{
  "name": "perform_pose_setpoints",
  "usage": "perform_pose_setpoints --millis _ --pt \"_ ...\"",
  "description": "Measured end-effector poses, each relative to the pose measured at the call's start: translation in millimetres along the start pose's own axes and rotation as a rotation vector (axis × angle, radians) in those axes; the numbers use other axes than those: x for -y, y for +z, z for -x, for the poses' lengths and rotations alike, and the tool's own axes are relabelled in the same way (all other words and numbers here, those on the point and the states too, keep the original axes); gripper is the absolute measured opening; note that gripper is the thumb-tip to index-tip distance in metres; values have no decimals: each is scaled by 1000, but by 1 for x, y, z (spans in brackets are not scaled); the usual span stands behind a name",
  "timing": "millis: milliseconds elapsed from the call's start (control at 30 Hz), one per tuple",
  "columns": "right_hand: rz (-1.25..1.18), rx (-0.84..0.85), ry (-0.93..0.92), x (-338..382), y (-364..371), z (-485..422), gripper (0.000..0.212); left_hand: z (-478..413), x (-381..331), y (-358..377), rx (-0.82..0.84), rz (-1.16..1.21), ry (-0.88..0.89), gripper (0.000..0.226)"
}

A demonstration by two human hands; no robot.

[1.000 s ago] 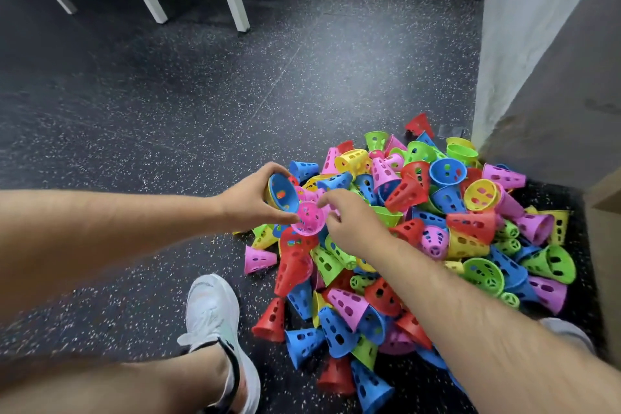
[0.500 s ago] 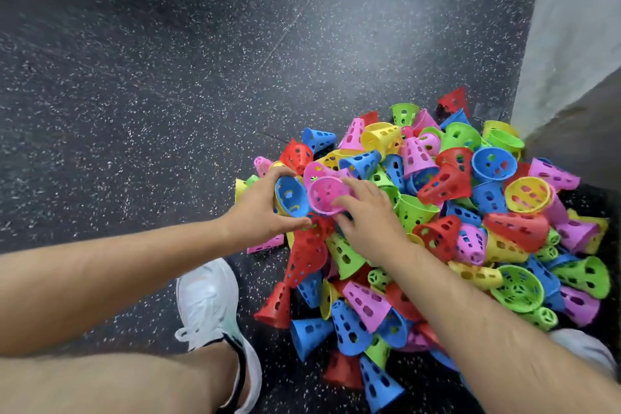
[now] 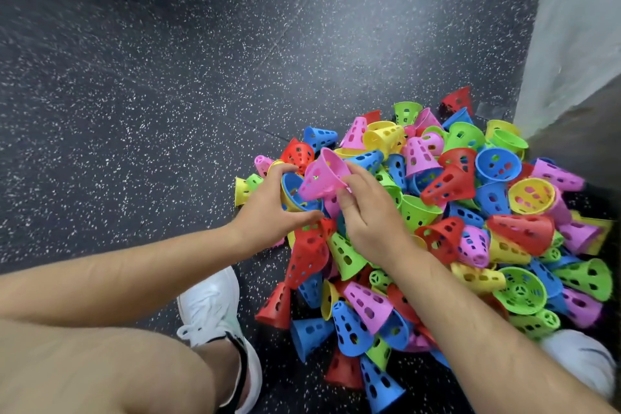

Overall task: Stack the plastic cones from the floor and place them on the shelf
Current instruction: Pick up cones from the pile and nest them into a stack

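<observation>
Closest in, a white shoe (image 3: 211,306) stands on the speckled dark floor (image 3: 168,77) just beside the near edge of the heap of cones (image 3: 470,212), which lie tumbled every way in red, blue, green, yellow and pink. Above that edge the two hands meet. The left hand (image 3: 268,208) is curled round a blue cone (image 3: 294,190), its open mouth turned up and to the right; a yellow rim shows round it, so it probably sits nested in a yellow one already. The right hand (image 3: 373,222) pinches a pink cone (image 3: 322,175) by its wide rim, between thumb and forefinger. The pink cone is lifted clear of the heap and tilted: its long axis runs from the wide end at the upper right down to the narrow end at the lower left, which points into the blue mouth and looks about to enter it. These are thin, perforated plastic shells, so I judge them very light, fairly stiff, a little springy at the rim and smooth enough to slide one into another; the rim or the wide skirt is the sound place to hold, leaving the tip free. Further off the heap spreads right to the foot of a pale wall (image 3: 578,27), with bare floor beyond; no shelf is in view
</observation>
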State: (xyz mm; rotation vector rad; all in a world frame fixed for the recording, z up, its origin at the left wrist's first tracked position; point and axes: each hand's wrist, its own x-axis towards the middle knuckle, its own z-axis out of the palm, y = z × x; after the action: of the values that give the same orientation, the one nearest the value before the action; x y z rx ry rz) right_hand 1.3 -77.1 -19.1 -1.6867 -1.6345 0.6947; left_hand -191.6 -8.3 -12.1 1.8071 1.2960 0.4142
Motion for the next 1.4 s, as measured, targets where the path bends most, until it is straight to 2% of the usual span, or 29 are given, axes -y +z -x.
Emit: perform_pose_setpoints --millis 167,300,367,500,600,767,900,1100,1267,1400 --pt "13 68 -30 14 9 5 30 6 4 -2 -5 143 18 82" --pt "-31 208 7 21 18 6 51 13 2 -5 -20 151 2 82" --pt "-64 217 44 19 20 5 56 18 6 -4 -22 127 -14 82" --pt "84 223 95 11 17 5 46 28 23 3 -48 139 -106 80" --pt "167 281 -2 7 19 9 36 34 35 8 -77 160 -167 81" --pt "319 401 -9 0 28 12 46 40 36 10 -30 187 -180 79" --pt "311 392 12 3 30 9 55 41 34 9 -16 176 -147 74" --pt "333 373 1 2 27 4 57 40 38 6 -39 229 -167 79" --pt "329 252 -18 -5 19 -3 33 41 34 -1 -62 227 -165 79" --pt "254 42 -65 -5 14 -6 21 43 34 -2 -73 230 -173 79"
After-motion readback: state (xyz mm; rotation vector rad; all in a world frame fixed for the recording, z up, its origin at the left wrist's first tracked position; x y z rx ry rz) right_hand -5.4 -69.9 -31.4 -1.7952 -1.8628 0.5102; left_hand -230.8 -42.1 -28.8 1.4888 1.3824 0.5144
